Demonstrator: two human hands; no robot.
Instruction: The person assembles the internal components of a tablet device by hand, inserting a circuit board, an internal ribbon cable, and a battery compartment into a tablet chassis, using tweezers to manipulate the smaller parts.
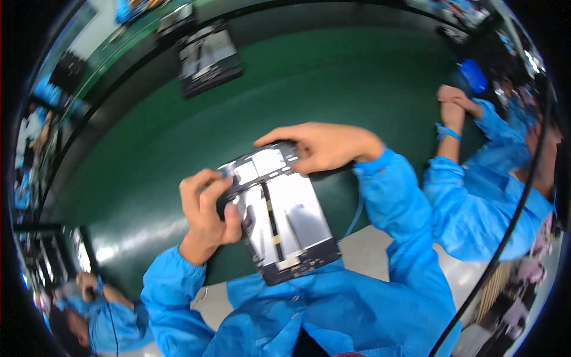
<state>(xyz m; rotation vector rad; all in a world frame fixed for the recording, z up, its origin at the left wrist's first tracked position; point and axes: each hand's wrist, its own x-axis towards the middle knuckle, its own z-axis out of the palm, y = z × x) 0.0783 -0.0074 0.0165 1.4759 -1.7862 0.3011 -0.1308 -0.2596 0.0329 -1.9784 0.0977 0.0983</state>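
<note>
An opened tablet (pixel 306 208) lies before me, its silver battery plates and a dark central ribbon cable exposed. Its near end overhangs the table's edge, close to my body. Across the far end runs a black section (pixel 260 166) with bright white or silver panels. My right hand (pixel 327 146) grips the far right corner, thumb on top and fingers over the far edge. On the opposite side, my left hand (pixel 208 211) is curled at the far left corner, with its fingertips on the black section and its thumb by the side edge. Motion blurs the left fingertips slightly.
Another opened tablet (pixel 211 56) rests in a dark stack at the far left of the green table (pixel 357 77). At right, a co-worker's clasped hands (pixel 453 104) rest near a blue object (pixel 473 76). Another person (pixel 101 315) sits at lower left. A black cable (pixel 505 238) hangs at right.
</note>
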